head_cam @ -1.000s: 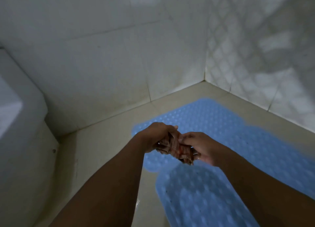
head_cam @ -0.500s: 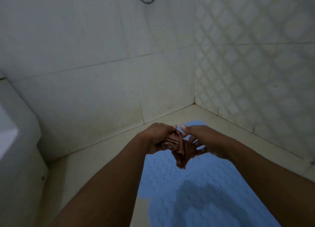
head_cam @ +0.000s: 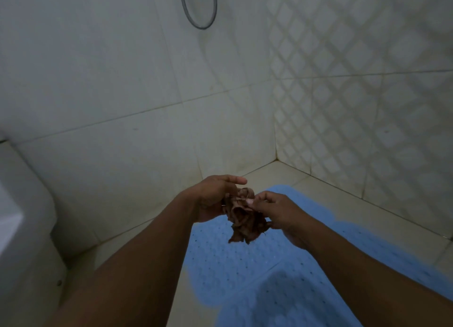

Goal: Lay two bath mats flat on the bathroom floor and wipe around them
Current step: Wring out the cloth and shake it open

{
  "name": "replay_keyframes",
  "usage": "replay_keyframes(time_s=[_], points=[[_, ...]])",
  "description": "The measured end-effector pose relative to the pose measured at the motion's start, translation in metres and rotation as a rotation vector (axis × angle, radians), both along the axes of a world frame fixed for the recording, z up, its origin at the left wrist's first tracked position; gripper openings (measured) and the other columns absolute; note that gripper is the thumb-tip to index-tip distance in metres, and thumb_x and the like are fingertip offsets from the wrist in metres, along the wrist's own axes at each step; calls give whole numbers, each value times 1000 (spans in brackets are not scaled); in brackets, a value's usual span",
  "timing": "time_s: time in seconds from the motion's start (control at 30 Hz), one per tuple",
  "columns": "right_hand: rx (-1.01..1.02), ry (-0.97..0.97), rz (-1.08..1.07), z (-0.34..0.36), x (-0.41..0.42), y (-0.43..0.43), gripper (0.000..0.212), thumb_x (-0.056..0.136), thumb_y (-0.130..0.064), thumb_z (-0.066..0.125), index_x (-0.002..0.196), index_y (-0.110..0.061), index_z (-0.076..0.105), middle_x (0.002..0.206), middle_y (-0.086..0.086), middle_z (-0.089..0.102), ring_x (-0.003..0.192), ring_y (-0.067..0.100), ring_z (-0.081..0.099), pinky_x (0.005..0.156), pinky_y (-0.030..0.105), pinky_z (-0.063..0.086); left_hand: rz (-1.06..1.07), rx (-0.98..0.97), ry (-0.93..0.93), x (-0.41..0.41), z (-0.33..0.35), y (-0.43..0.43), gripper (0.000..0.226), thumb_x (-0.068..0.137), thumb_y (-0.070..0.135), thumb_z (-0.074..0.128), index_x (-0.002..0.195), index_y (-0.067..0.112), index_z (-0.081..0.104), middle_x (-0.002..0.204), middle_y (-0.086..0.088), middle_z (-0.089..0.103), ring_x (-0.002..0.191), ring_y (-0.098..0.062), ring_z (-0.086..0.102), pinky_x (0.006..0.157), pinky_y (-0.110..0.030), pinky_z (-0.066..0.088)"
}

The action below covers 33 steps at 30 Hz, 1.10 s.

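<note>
While 2 mats (head_cam: 220,253) (head_cam: 282,307) lie below, 2 hands (head_cam: 213,199) (head_cam: 279,211) hold 1 cloth (head_cam: 245,221).

Count taken as seen.
- Hands: two, my left hand (head_cam: 213,199) and my right hand (head_cam: 282,212).
- Crumpled brown cloth rag (head_cam: 245,222): one.
- Pale blue dimpled rubber bath mats on the beige tiled floor (head_cam: 274,177): two, a far mat (head_cam: 289,238) and a near mat (head_cam: 282,304).
- Grey looped shower hose (head_cam: 200,28): one.
- White ceramic fixture (head_cam: 24,228): one.
- Tiled walls: two, one plain (head_cam: 98,81) and one diamond-patterned (head_cam: 367,93).
</note>
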State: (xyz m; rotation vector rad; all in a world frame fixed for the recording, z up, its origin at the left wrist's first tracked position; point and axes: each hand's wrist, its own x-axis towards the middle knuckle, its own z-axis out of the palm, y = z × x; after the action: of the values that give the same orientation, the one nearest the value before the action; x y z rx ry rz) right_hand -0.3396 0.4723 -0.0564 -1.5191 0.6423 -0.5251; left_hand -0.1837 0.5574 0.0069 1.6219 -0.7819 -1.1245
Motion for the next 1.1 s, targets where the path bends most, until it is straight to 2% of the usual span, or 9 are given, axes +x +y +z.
replay_keyframes(time_s=[0.13, 0.27, 0.47, 0.63, 0.73, 0.83, 0.93, 1.03, 1.1], points=[[52, -57, -50, -9, 3, -2, 31, 86, -30, 77, 109, -15, 62, 96, 14, 72, 79, 22, 69, 60, 28, 50, -37, -9, 0, 3, -4, -5, 36, 97, -8, 45, 125, 7, 61, 113, -21, 66, 94, -30, 61, 72, -33, 51], [-69, 5, -58, -17, 2, -11, 10, 94, -19, 67, 97, -9, 70, 89, 9, 73, 75, 16, 67, 61, 24, 48, -78, 3, -64, 9, -7, -11, 28, 97, -7, 51, 120, 4, 63, 107, -23, 68, 96, -32, 62, 76, -35, 51], [-232, 115, -80, -8, -1, -34, 22, 99, -26, 60, 90, -11, 73, 93, 10, 75, 90, 27, 71, 73, 32, 50, -78, 55, -441, 13, -7, -27, 20, 91, -9, 58, 91, 9, 66, 82, -11, 63, 70, -19, 52, 56, -26, 37], [-452, 288, -133, 6, 5, -60, 36, 90, -49, 48, 76, -21, 65, 75, -1, 67, 89, 30, 65, 98, 57, 42, -90, 92, -545, 22, -6, -50, 27, 89, -9, 57, 75, 15, 55, 70, -3, 53, 65, -15, 45, 47, -19, 35], [-449, 292, -151, 21, 12, -75, 34, 87, -51, 44, 71, -26, 62, 72, -3, 65, 84, 25, 62, 101, 59, 37, -78, 77, -609, 27, -1, -68, 32, 87, -8, 54, 70, 18, 48, 69, -2, 47, 66, -16, 41, 49, -20, 34], [-366, 271, -193, 51, 17, -93, 39, 82, -50, 42, 68, -19, 60, 70, 0, 65, 78, 26, 60, 93, 51, 40, -47, 60, -595, 30, 22, -80, 35, 83, -12, 47, 68, 19, 41, 63, -1, 42, 60, -15, 36, 50, -23, 30], [-340, 293, -220, 108, 15, -104, 36, 98, -30, 43, 66, -18, 54, 72, 7, 59, 74, 25, 55, 73, 36, 39, -64, 91, -496, 32, 70, -87, 34, 81, -10, 45, 67, 20, 36, 61, -1, 38, 62, -17, 33, 53, -27, 29], [-358, 316, -251, 194, 14, -109, 36, 102, -25, 40, 78, -5, 58, 82, 12, 64, 81, 27, 60, 76, 38, 45, -115, 115, -396, 27, 151, -95, 27, 79, 22, 62, 67, 22, 38, 67, -1, 41, 67, -17, 40, 62, -30, 40], [-375, 323, -284, 265, 13, -113, 35, 102, -24, 39, 79, -6, 58, 84, 10, 64, 86, 26, 60, 78, 38, 45, -136, 103, -374, 25, 216, -100, 41, 80, 36, 72, 64, 23, 37, 61, 3, 40, 61, -15, 42, 60, -28, 42]])
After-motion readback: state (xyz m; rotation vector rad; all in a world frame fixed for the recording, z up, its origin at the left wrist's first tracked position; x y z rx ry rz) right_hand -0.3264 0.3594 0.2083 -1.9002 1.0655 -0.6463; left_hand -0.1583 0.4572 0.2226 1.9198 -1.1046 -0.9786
